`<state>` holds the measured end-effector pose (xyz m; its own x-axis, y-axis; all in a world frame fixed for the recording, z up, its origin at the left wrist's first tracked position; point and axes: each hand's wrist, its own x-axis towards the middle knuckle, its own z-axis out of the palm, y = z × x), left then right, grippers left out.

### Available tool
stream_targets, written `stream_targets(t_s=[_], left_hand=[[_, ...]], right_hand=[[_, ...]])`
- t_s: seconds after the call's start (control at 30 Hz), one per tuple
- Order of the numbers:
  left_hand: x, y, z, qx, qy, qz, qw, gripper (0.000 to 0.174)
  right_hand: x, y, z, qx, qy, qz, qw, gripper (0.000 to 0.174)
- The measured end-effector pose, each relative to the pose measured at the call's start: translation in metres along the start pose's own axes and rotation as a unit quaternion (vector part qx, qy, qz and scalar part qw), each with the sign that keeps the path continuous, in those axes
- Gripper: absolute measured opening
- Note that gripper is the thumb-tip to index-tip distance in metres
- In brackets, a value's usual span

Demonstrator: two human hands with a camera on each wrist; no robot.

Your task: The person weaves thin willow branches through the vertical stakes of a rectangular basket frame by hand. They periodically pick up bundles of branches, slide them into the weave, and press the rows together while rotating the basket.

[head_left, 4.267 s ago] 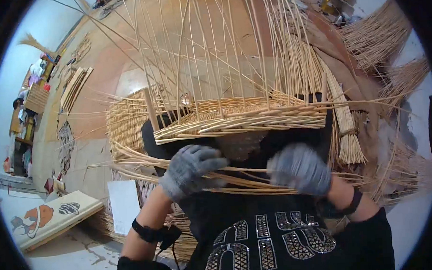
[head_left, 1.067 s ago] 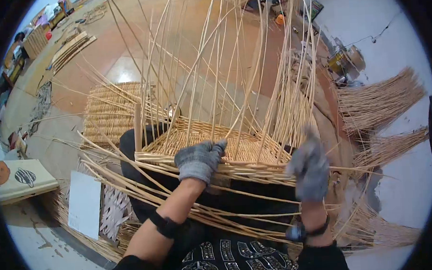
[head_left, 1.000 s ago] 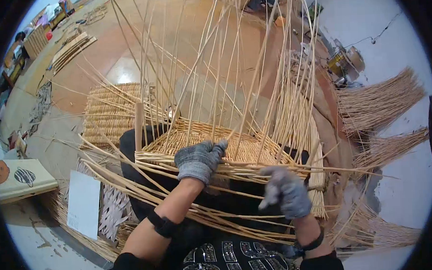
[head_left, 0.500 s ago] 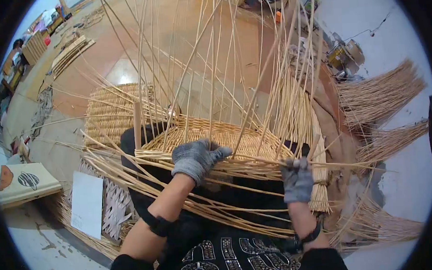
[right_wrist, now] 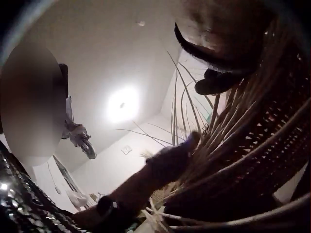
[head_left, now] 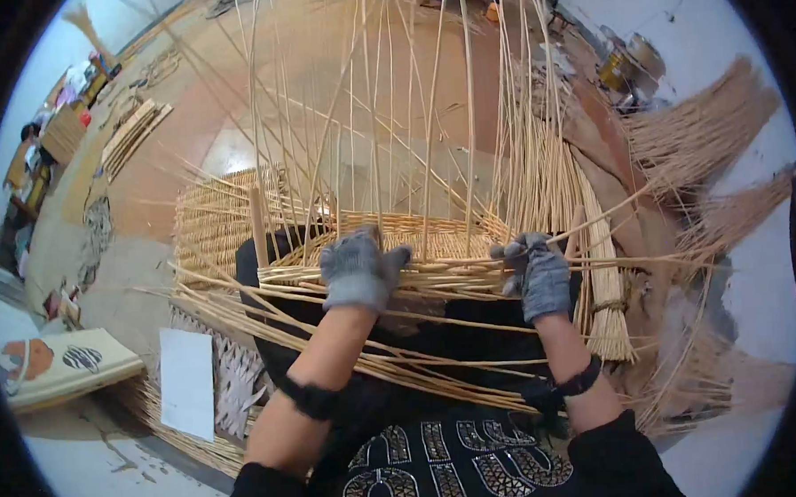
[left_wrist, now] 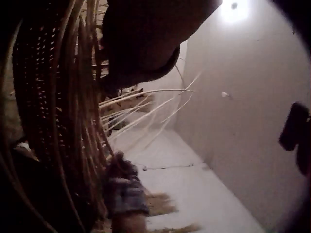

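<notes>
A half-woven wicker basket [head_left: 469, 244] with tall upright rods lies across the person's lap. The gloved left hand [head_left: 359, 270] grips its near woven edge left of the middle, thumb pointing right. At the near edge's right end, the gloved right hand [head_left: 539, 278] pinches a thin rod [head_left: 602, 213] that slants up to the right. Below the hands, long loose rods [head_left: 439, 364] cross the lap. Dark basket weave [left_wrist: 43, 92] fills the left wrist view's left side, with the right hand [left_wrist: 125, 189] beside it. In the right wrist view, the left hand [right_wrist: 170, 160] touches the rods.
A woven panel [head_left: 215, 225] lies on the floor beyond the lap, left. A rod bundle [head_left: 606, 302] lies right of the basket, and more bundles [head_left: 704, 133] lean by the wall. At lower left are a white sheet [head_left: 187, 382] and a printed box [head_left: 74, 360].
Since half a second ago, the right hand has shifted slightly up, and a rod now rises slanting from it. The left hand stays on the edge. The head view has shifted.
</notes>
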<state>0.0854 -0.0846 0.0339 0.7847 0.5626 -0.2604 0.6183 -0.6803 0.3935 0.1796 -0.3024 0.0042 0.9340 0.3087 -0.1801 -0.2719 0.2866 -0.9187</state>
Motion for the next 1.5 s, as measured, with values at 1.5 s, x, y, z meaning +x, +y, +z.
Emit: stream_targets(t_s=[1.5], left_hand=[[0.035, 0.119, 0.028, -0.342, 0.1, 0.127, 0.926, 0.078]], right_hand=[[0.025, -0.04, -0.075, 0.029, 0.121, -0.258, 0.958, 0.016]])
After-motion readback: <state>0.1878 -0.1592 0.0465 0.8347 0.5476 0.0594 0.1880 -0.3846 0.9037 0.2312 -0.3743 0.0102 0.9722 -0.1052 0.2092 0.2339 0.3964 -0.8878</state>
